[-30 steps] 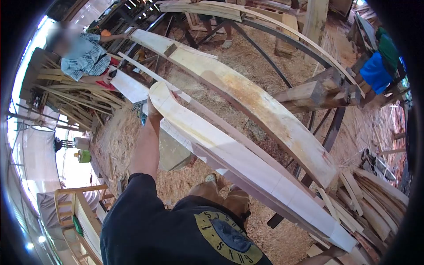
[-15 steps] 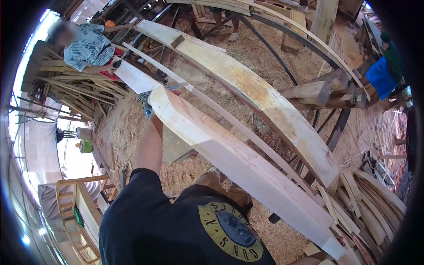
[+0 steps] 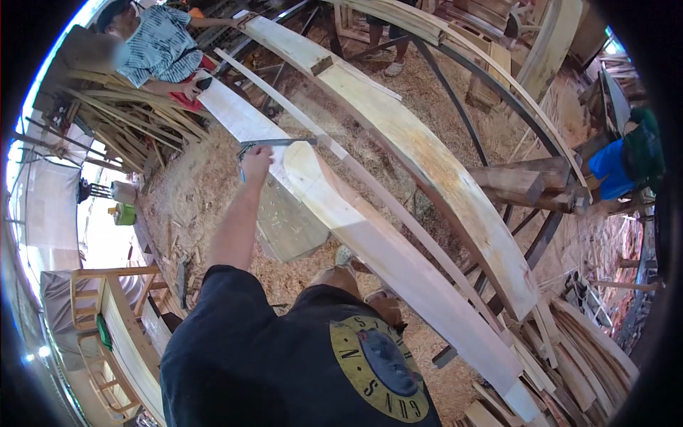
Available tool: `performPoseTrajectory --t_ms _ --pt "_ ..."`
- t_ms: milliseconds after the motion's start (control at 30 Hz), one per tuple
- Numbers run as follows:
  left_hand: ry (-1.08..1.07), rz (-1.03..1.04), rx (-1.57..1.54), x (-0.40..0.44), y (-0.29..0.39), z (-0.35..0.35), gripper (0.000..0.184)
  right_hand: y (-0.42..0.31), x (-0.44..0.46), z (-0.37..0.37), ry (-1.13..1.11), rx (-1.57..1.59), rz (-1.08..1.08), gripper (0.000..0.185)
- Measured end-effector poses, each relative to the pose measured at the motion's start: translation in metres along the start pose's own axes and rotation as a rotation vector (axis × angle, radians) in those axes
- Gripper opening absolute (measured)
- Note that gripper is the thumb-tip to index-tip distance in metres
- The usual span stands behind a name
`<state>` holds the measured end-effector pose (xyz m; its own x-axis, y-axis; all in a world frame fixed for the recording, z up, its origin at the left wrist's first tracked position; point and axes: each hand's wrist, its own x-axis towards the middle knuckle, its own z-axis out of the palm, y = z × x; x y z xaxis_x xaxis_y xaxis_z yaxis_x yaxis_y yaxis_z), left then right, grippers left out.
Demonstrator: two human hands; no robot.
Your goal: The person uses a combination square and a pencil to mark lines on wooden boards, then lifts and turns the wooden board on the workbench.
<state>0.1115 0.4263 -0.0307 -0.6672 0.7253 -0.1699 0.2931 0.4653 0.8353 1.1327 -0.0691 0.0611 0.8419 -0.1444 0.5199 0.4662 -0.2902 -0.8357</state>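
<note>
My left hand [image 3: 257,164] is closed at the far end of a long, pale, curved timber beam [image 3: 398,263], which runs diagonally in front of me. In its fingers is a dark straight metal bar [image 3: 284,142], lying across just past the beam's rounded end. A small blue part [image 3: 242,173] shows beside the hand; I cannot make out what it belongs to. Beyond the beam end, a flat pale board [image 3: 238,110] reaches toward a co-worker [image 3: 167,53], whose hand holds a dark object [image 3: 204,84] on it. My right hand is out of view.
A second curved beam [image 3: 420,156] and a thin strip [image 3: 320,132] run alongside. Dark metal supports [image 3: 452,99] stand behind. Wood scraps [image 3: 576,341] pile at lower right, planks [image 3: 135,117] at left. Shavings [image 3: 284,285] cover the floor. Another person [image 3: 619,160] is at right.
My left hand, mostly hidden behind the beam end before, now shows beside it with the metal bar, which lies more level. The whole view has shifted.
</note>
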Motion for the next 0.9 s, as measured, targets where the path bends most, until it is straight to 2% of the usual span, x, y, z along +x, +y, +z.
performPoseTrajectory --t_ms 67,133,233,267,333,367,433,467,500,567,633,767,867,900 --pt "0.308 -0.050 0.501 0.034 -0.023 -0.029 0.046 -0.028 0.001 -0.016 0.072 -0.008 -0.107 0.042" --pt "0.324 -0.159 0.459 0.055 -0.048 -0.057 0.054 -0.063 0.004 -0.033 0.128 0.007 -0.224 0.041" --pt "0.167 -0.515 0.165 0.078 -0.070 -0.061 0.057 -0.128 -0.005 -0.045 0.137 0.076 -0.336 0.040" --pt "0.058 -0.535 0.050 0.088 -0.077 -0.059 0.059 -0.154 -0.013 -0.046 0.145 0.077 -0.331 0.042" --pt "-0.160 -0.583 -0.174 0.113 -0.099 -0.053 0.063 -0.220 -0.048 -0.006 0.086 0.119 -0.089 0.047" --pt "-0.110 -0.623 -0.199 0.125 -0.102 -0.047 0.052 -0.247 -0.070 0.010 0.042 0.136 0.026 0.049" --pt "-0.276 -0.611 -0.204 0.138 -0.105 -0.045 0.042 -0.267 -0.108 0.033 -0.119 0.256 -0.244 0.029" --pt "-0.353 -0.604 -0.208 0.140 -0.102 -0.047 0.037 -0.271 -0.124 0.042 -0.204 0.325 -0.254 0.027" --pt "-0.342 -0.604 -0.210 0.125 -0.082 -0.050 0.031 -0.285 -0.145 0.052 -0.291 0.393 -0.261 0.026" --pt "-0.425 -0.546 -0.290 0.134 -0.087 -0.062 0.032 -0.299 -0.191 0.068 -0.413 0.311 -0.295 0.032" --pt "-0.499 -0.526 -0.370 0.130 -0.075 -0.073 0.027 -0.297 -0.225 0.084 -0.467 0.288 -0.293 0.030" --pt "-0.429 -0.493 -0.462 0.129 -0.059 -0.078 0.023 -0.318 -0.300 0.105 -0.660 0.279 -0.228 0.035" --pt "-0.453 -0.209 -0.476 0.142 -0.041 -0.090 0.021 -0.330 -0.335 0.118 -0.767 0.243 -0.206 0.034" --pt "-0.393 -0.122 -0.470 0.137 -0.023 -0.092 0.022 -0.329 -0.344 0.121 -0.791 0.260 -0.180 0.033"
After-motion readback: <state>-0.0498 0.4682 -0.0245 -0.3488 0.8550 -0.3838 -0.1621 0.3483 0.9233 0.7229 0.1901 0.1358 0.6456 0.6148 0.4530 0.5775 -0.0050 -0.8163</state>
